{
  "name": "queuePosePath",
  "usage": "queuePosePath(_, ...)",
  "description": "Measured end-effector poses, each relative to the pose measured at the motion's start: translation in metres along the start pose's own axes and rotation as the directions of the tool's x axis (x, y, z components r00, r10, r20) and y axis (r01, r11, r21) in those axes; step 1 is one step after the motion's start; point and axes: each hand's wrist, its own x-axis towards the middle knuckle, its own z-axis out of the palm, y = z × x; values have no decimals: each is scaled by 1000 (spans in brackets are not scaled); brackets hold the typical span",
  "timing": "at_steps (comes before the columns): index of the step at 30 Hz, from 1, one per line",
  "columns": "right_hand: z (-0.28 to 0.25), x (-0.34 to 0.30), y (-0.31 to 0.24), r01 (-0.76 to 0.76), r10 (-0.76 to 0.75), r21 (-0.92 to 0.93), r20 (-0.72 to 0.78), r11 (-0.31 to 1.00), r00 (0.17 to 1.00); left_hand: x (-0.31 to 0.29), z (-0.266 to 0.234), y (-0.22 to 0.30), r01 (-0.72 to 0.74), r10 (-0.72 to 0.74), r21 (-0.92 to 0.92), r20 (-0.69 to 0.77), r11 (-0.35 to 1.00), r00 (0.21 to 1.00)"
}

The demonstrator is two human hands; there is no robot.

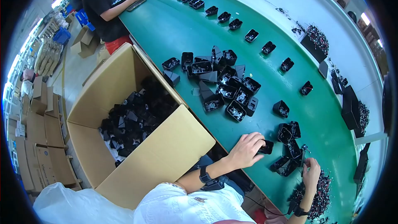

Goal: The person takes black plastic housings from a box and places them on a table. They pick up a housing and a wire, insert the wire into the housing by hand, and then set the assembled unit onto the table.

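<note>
My left hand (247, 151) is closed round a small black plastic housing (268, 147) above the green table. My right hand (311, 173) has its fingers pinched at a small dark part with wires (305, 148), whose lower end the fingers partly hide. Between the hands and just beyond them, several black housings (293, 148) lie in a loose group, open sides showing. Right beside my right wrist is a heap of small wired parts (321, 193) with red and black leads.
A large pile of black housings (236, 93) covers the middle of the green table (265, 174). More housings (268, 47) form a long curved row. An open carton (182, 130) of black parts stands at the left edge. Another person (103, 10) works farther up the table.
</note>
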Motion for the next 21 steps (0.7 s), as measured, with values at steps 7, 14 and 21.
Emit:
queuePosePath(7,-15,2,-33,41,-16,176,-140,984,990,-3,-4,-5,90,-118,-257,-99,962,988)
queuePosePath(14,-12,-9,-27,-16,205,533,-298,846,932,1,-19,-1,88,-139,-406,-97,909,985)
queuePosePath(21,12,-17,-45,-32,129,485,-168,874,977,1,-15,-1,106,-144,-385,-71,917,987)
